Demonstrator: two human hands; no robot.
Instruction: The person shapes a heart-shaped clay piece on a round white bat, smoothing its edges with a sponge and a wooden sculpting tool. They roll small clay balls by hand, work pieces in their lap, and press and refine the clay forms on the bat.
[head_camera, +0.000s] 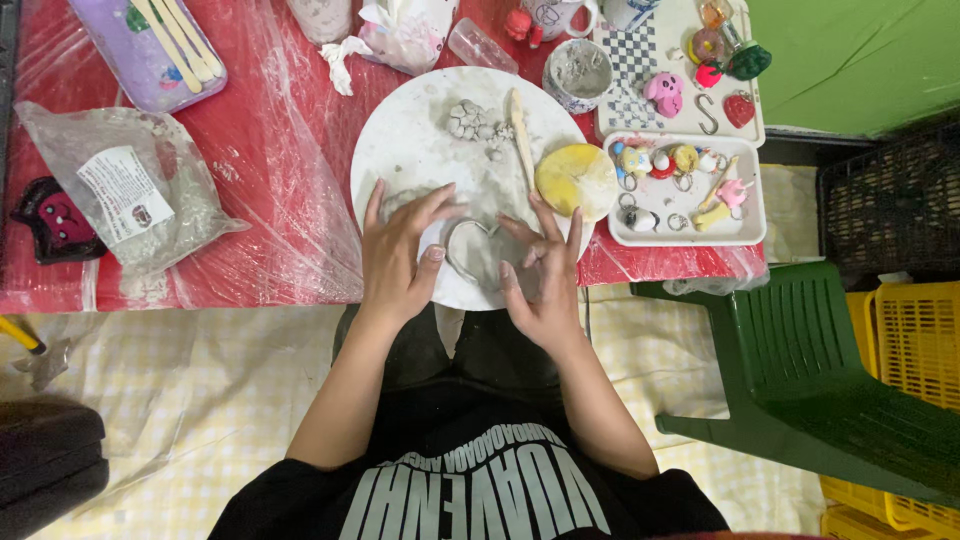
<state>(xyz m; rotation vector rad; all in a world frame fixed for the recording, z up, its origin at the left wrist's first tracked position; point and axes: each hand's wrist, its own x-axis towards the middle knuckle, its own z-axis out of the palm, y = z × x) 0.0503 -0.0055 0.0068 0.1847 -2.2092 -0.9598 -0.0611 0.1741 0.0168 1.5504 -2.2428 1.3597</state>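
A round white board (410, 140) lies on the red table, smeared with grey clay. Near its front edge sits a heart-shaped metal cutter (476, 248) on a flat sheet of grey clay. My left hand (403, 255) rests fingers spread on the board, its thumb touching the cutter's left side. My right hand (541, 272) presses fingertips on the cutter's right side. Small clay pieces (476, 120) and a wooden modelling stick (521, 135) lie at the board's far part. A yellow sponge (575, 178) sits at the board's right edge.
A white tray (748, 235) of small painted charms and a checkered tray (630, 60) stand right. A grey-smeared cup (580, 70), a plastic clay bag (135, 195) and a purple tray with sticks (150, 50) lie about. A green plastic chair (800, 360) stands right.
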